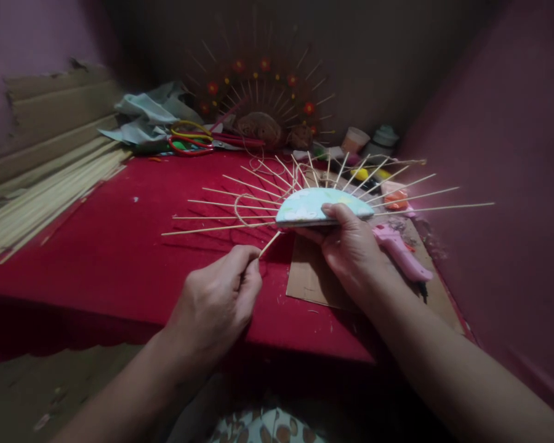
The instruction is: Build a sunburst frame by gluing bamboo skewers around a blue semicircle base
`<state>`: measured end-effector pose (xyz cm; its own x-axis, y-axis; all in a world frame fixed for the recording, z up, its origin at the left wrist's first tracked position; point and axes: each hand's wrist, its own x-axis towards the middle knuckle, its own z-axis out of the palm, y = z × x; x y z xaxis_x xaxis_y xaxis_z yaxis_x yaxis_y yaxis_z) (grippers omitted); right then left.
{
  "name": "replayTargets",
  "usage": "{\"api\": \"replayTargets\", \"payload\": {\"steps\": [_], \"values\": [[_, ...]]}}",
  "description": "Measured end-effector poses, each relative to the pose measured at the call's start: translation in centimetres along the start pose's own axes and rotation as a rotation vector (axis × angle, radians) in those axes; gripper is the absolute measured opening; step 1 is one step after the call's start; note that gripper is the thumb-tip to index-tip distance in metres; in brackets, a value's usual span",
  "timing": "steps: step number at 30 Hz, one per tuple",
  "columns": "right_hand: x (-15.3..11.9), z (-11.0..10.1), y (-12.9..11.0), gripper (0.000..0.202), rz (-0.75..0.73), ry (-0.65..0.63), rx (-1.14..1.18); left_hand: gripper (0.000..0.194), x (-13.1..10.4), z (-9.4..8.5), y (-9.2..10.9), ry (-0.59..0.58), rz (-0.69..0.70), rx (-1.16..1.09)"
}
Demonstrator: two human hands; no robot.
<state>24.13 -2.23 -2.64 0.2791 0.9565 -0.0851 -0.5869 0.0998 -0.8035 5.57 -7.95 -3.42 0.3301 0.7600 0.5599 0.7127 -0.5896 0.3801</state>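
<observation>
My right hand (351, 246) grips a pale blue half-disc (316, 204) by its flat edge, thumb on top and fingers beneath. Thin wooden sticks (253, 181) fan out from the curved edge like rays. In my left hand (219, 292), a piece of string or thin stick (270, 244) is pinched between thumb and forefinger; it runs up to the underside of the half-disc near its left corner. Twine (240, 209) loops around several of the sticks on the left. How the held strand joins the half-disc is hidden.
Loose sticks (55, 191) and cardboard (60, 101) lie on the left of the red-covered table (120, 264). Behind are scissors (191, 144), cloth (152, 114) and a flower-dotted stick fan (258, 92). A pink glue gun (404, 255) rests on cardboard (309, 277) at right, beside the wall.
</observation>
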Motion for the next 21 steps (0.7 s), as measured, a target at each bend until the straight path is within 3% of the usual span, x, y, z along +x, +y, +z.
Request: {"api": "replayTargets", "payload": {"steps": [11, 21], "values": [[-0.1, -0.1, 0.0, 0.024, 0.014, -0.003, -0.025, 0.014, 0.8, 0.9, -0.1, 0.030, 0.040, 0.022], [-0.2, 0.1, 0.0, 0.024, 0.051, -0.008, -0.017, 0.017, 1.1, 1.0, -0.7, 0.015, -0.013, 0.049]]}}
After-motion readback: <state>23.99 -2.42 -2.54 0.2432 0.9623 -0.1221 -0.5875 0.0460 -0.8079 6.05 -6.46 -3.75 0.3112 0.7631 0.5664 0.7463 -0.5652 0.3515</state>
